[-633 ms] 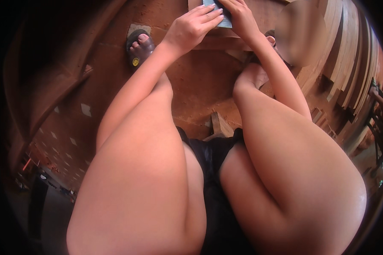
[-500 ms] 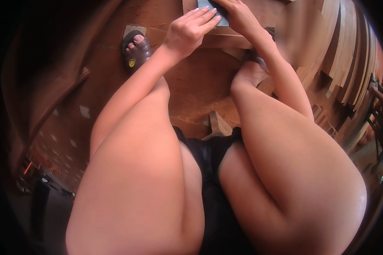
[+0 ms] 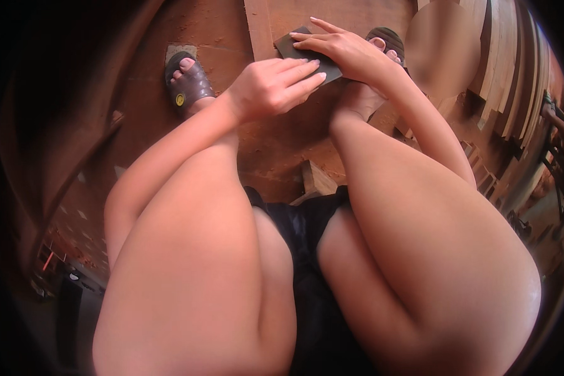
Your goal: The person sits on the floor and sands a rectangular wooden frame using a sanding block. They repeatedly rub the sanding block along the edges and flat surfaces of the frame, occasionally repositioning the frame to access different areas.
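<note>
Both hands hold a dark grey rectangular sheet [image 3: 323,66], possibly sandpaper, in front of my knees. My left hand [image 3: 272,88] lies along its near left edge, the fingers extended close together over its surface; its thumb is hidden. Over the far right part is my right hand [image 3: 348,50], its index finger raised apart and another finger reaching across the sheet. Its thumb cannot be seen. A wooden board [image 3: 259,28] on the floor reaches to just left of the sheet's far corner. Whether sheet and board touch is unclear.
My feet, in dark sandals [image 3: 191,81], stand apart on a reddish-brown floor [image 3: 266,135]. A wood offcut [image 3: 318,178] lies between my legs. Long wooden planks [image 3: 507,69] are stacked at the right. A dark brown curved surface [image 3: 50,119] stands at the left.
Both hands have come nearer to me with the sheet, which is now more fully in view and shows a darker face. My right index finger has lifted away from the sheet.
</note>
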